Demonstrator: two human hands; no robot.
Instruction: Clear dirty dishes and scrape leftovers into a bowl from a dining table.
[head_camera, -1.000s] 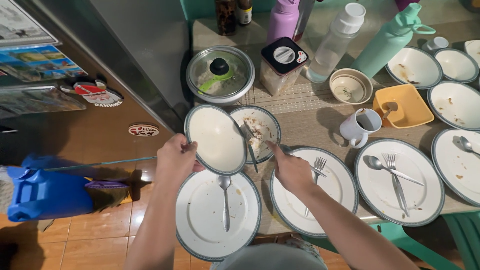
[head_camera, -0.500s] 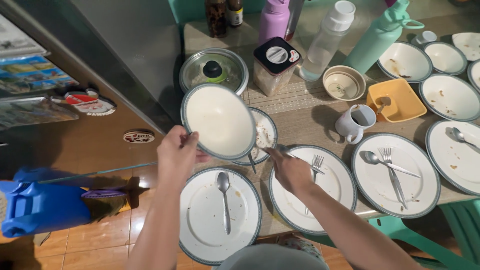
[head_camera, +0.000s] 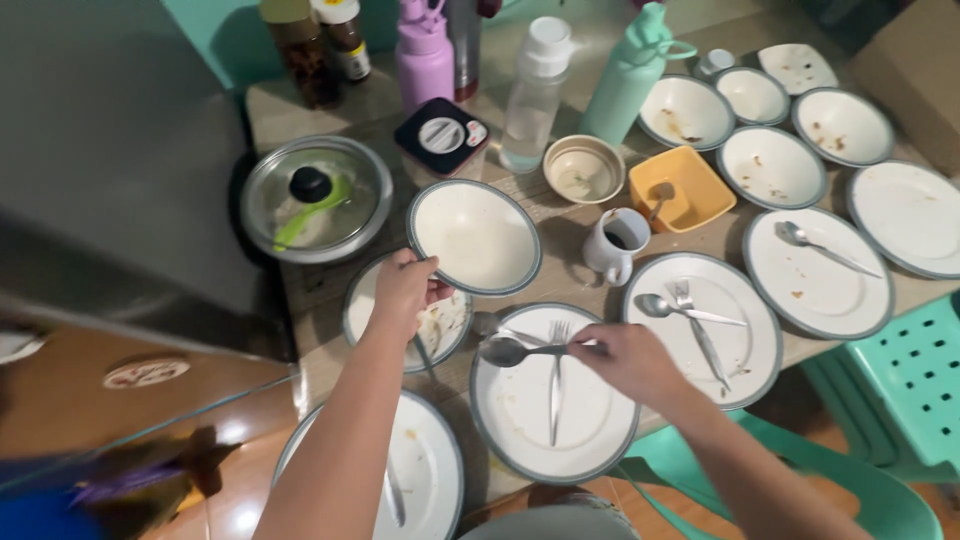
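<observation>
Left hand (head_camera: 403, 290) is clamped on the near rim of a white plate with a grey-blue edge (head_camera: 475, 236), held tilted and lifted clear above a soiled plate (head_camera: 440, 325) that lies on the surface (head_camera: 320, 285). Right hand (head_camera: 632, 360) is closed on the handle of a spoon (head_camera: 510, 351), bowl pointing left, hovering over the front plate (head_camera: 553, 395) where a fork (head_camera: 556, 385) lies. Judgement: the lifted plate is gripped by one rim only, so it needs a firm pinch with the thumb on top and a level carry, or it may pivot and slide. The spoon should be kept low and set down flat beside the fork so that it does not roll off the rim. Room: crowded. Behind the lifted plate stand a lidded pot (head_camera: 313, 197) with a green utensil under the glass, a square container with a black lid (head_camera: 442, 135), a clear bottle (head_camera: 533, 95) and a small beige bowl (head_camera: 584, 168); a white mug (head_camera: 615, 245) stands just right of it, so a sideways swing risks a knock. A plate with spoon and fork (head_camera: 700, 320) lies right of the front plate, nearly touching. The near-left plate (head_camera: 385, 470) overhangs the surface edge. Open room is mainly above the dishes; lifting straight up looks safest.
</observation>
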